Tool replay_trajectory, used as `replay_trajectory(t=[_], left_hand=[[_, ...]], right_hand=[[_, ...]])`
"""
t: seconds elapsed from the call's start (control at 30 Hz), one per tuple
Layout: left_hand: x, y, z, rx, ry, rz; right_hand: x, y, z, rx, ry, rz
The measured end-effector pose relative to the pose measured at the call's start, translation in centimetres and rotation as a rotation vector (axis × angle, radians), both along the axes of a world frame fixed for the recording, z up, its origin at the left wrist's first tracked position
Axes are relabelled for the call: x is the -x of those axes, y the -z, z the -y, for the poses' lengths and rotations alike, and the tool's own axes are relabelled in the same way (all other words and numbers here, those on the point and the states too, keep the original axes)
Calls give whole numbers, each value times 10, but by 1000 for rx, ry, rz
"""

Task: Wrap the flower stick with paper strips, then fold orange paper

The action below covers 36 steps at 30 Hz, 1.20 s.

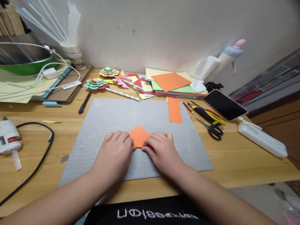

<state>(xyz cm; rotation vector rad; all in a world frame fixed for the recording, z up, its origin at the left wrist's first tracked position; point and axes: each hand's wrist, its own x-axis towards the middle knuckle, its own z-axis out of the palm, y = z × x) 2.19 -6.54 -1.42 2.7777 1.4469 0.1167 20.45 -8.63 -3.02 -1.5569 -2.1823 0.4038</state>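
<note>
A small piece of orange paper (139, 136), folded with a point facing away from me, lies on the grey cutting mat (112, 115). My left hand (118, 148) pinches its left corner near the folded edge, thumb and fingers pressed together. At the opposite corner, my right hand (161, 148) grips the paper the same way. The near edge of the paper shows between my thumbs; both side corners are hidden under my fingers. An orange paper strip (175, 111) rests on the mat's far right part.
Scissors (212, 129), a utility knife (202, 113) and a phone (225, 104) are on the right. Paper flowers (96, 83), a pen (84, 102) and stacked coloured paper (171, 82) lie behind the mat. A glue gun (10, 137) with a black cord stands left.
</note>
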Motion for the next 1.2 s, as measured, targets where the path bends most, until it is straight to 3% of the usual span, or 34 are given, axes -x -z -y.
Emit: replay_trajectory(t=[0.13,0.3,0.47,0.83,1.2], left_hand=[[8,1,-1,68,-55,81],[11,3,-5,188,-84,182],[7,0,-10,210,-88,137],[-4,-23,-31,335,-128,-75],[6,-10,-49,264,-37,55]], right_hand=[[-5,0,1,-29,11,28],[-11,0,2,44,96,-37],[-11,-5,-8,153,100,25],[-11,-21,-31,360,102,81],[-12,-23,-43,349,64,177]])
